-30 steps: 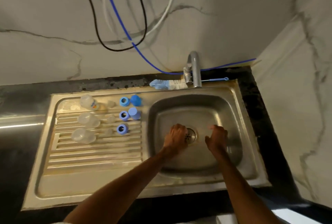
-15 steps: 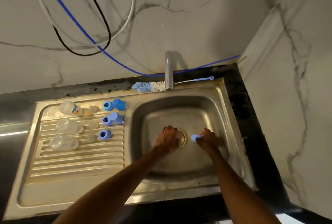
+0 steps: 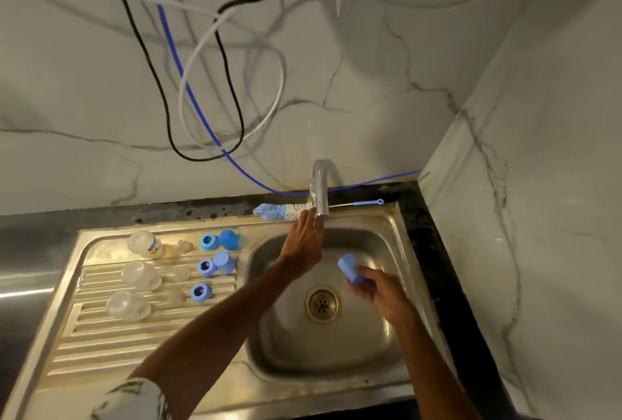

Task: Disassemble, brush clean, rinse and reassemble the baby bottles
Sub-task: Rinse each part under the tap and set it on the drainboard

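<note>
blue cap [image 3: 350,269] in right hand [image 3: 380,288]

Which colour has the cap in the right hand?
The cap is light blue, seen best in the head view.

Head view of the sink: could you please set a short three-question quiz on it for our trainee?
1. True or false: the right hand holds a blue cap over the sink.
2. What does the left hand reach up to with its fingers? A the tap; B the drain; C a clear bottle.
3. How many blue rings lie on the draining board?
Key: 1 true; 2 A; 3 three.
</note>
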### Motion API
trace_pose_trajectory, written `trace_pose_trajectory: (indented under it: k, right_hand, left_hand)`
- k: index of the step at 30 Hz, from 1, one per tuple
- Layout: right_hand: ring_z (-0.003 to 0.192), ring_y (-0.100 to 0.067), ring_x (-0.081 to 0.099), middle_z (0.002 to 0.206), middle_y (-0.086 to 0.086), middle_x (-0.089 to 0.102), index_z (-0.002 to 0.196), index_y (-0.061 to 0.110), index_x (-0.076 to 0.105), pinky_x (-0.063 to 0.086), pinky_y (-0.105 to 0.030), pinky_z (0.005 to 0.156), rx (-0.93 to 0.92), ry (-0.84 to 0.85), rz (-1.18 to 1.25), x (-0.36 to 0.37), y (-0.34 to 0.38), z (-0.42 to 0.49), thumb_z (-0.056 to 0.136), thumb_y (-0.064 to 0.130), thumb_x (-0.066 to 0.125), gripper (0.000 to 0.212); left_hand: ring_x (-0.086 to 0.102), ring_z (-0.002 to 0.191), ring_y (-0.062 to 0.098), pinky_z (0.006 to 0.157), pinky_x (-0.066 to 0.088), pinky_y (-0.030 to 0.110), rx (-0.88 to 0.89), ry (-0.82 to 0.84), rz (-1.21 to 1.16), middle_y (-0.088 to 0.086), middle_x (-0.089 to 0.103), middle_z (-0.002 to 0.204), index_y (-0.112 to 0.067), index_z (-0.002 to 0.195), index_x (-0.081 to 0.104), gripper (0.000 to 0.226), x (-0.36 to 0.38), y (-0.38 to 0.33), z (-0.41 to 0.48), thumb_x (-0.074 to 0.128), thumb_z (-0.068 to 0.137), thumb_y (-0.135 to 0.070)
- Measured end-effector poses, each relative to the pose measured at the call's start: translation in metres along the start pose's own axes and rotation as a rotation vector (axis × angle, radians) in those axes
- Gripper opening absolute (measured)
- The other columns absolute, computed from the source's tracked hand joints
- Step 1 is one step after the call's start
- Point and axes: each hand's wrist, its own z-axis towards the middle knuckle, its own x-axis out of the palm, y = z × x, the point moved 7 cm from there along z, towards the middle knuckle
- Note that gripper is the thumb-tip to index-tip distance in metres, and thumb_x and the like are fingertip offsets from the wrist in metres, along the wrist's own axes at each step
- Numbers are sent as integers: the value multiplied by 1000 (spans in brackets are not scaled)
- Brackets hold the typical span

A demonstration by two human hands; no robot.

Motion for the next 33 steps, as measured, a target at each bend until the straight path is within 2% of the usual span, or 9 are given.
trace_pose_trajectory:
  k: [2, 6, 10, 12, 15, 19, 24, 29, 33]
  right_hand:
    - [97, -40, 71, 114, -30, 69, 120, -8, 63, 62, -42, 75, 20, 78, 33, 20, 0, -3, 85, -5, 69, 36]
    - [106, -37, 70, 120, -20, 68, 126, 5, 60, 57, -51, 92, -57, 168, -177, 53, 7, -4, 87, -12, 64, 43]
    - [103, -18, 68, 117, -4, 67, 120, 19, 62, 60, -32, 85, -287, 142, -636, 80, 23, -7, 83, 2, 78, 44]
    - [107, -13, 65, 120, 3, 66, 128, 19, 58, 54, -17, 76, -402, 87, -811, 92, 31, -8, 80, 10, 82, 54]
    - [95, -1, 62, 109, 12, 64, 124, 23, 58, 46, -9, 67, -481, 70, -889, 109, 38, -11, 85, 15, 80, 45]
    - [85, 6, 55, 110, 10, 62, 128, 20, 58, 41, -9, 65, -505, 41, -968, 120, 42, -8, 89, 20, 76, 44]
    - [95, -3, 57, 112, 9, 62, 128, 18, 58, 40, -9, 68, -523, 1, -981, 119, 45, -5, 87, 18, 78, 46]
    - [100, -10, 63, 108, 8, 65, 123, 16, 61, 45, -11, 74, -599, -18, -972, 116, 52, -4, 83, 14, 82, 46]
    - [97, -10, 63, 107, 7, 66, 122, 15, 62, 52, -20, 83, -593, 6, -968, 120, 52, -2, 81, 14, 83, 46]
  left_hand:
    - [30, 148, 46, 120, 32, 53, 46, -14, 76, 32, 35, 156, 5, 146, 43, 63, -10, 3, 10, 61, 87, -5]
    - [57, 131, 38, 105, 50, 48, 201, -89, 195, 25, 63, 135, 2, 119, 72, 38, -10, 8, 32, 48, 90, -7]
    - [69, 115, 26, 95, 57, 39, 272, -70, 330, 13, 75, 117, -9, 99, 82, 26, -4, 11, 40, 77, 73, -12]
    - [60, 130, 23, 108, 49, 38, 188, 11, 386, 11, 67, 133, -11, 121, 75, 42, 1, 17, 42, 81, 80, -17]
    - [27, 152, 30, 124, 24, 45, 112, 39, 441, 17, 34, 162, -5, 153, 38, 54, 9, 22, 42, 54, 102, -12]
    - [20, 154, 36, 125, 19, 51, 110, 82, 566, 21, 23, 165, -3, 158, 24, 67, 9, 23, 39, 58, 101, -11]
    - [26, 151, 34, 124, 24, 49, 166, 93, 672, 18, 28, 163, -5, 158, 25, 70, 9, 24, 37, 62, 98, -12]
    - [14, 156, 33, 124, 20, 47, 143, 90, 578, 18, 5, 170, -2, 161, 3, 77, 15, 36, 29, 53, 104, -14]
    - [5, 157, 30, 126, 14, 46, 76, 82, 325, 14, -5, 170, -8, 162, 1, 77, 7, 41, 18, 51, 103, -9]
